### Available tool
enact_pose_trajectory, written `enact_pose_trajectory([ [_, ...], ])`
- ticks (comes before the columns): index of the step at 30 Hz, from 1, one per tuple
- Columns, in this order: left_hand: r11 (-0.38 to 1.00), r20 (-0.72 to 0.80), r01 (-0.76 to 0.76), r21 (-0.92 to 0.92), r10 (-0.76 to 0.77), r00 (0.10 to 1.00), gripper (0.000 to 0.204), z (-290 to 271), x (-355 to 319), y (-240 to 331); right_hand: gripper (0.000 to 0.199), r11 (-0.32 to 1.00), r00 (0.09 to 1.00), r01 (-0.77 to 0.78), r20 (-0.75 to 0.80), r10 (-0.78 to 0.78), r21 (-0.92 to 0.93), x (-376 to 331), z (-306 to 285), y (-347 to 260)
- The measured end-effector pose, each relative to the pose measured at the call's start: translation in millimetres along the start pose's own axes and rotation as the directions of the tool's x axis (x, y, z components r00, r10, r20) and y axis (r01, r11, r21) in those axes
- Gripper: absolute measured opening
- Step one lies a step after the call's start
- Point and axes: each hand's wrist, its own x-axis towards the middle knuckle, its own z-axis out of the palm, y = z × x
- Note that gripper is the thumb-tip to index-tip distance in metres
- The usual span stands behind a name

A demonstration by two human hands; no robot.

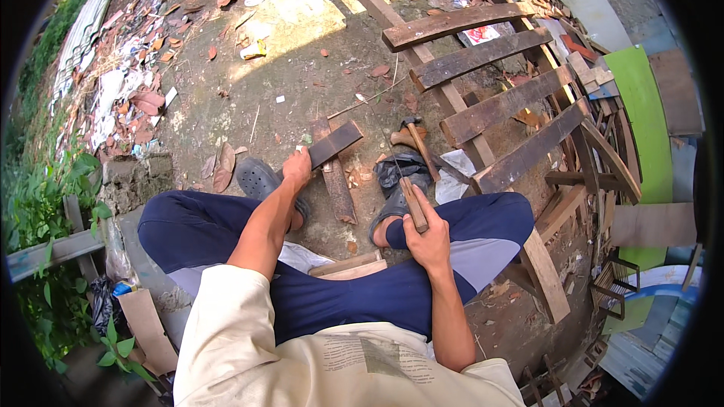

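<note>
Clenched on one end of a dark plank (335, 144), the left hand (297, 168) props it slanting up-right off the ground, while the right hand (427, 237) grips a hammer (417, 181) just right of it.

Bright daylight w/ a sunlit patch on the ground (302, 7) at top centre, rest in soft shade, sharp focus, strong fisheye bending + black vignette at edges.
</note>
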Motion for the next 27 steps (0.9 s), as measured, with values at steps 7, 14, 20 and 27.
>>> enact_pose_trajectory([
  [7,0.995,-0.064,-0.099,-0.021,0.097,0.993,0.082,-14.5,-22.9,-3.5,0.056,0.999,0.999,0.033,-0.023,-0.033,0.023,0.3,0.9,-2.9],
  [14,0.998,-0.042,-0.054,0.009,0.055,0.998,0.085,-22.8,-26.0,-2.9,0.056,0.996,0.996,0.087,0.003,-0.087,-0.006,1.4,1.7,-1.7],
  [20,0.991,-0.013,-0.021,-0.129,0.019,1.000,0.098,-39.6,-20.2,-3.9,0.056,0.998,0.991,0.062,0.120,-0.059,-0.019,0.8,0.9,-4.4],
  [27,0.882,-0.108,0.050,-0.469,-0.113,0.988,0.100,-37.1,-4.2,18.8,0.054,0.987,0.974,0.126,0.203,-0.104,-0.099,-0.1,5.3,-7.2],
])
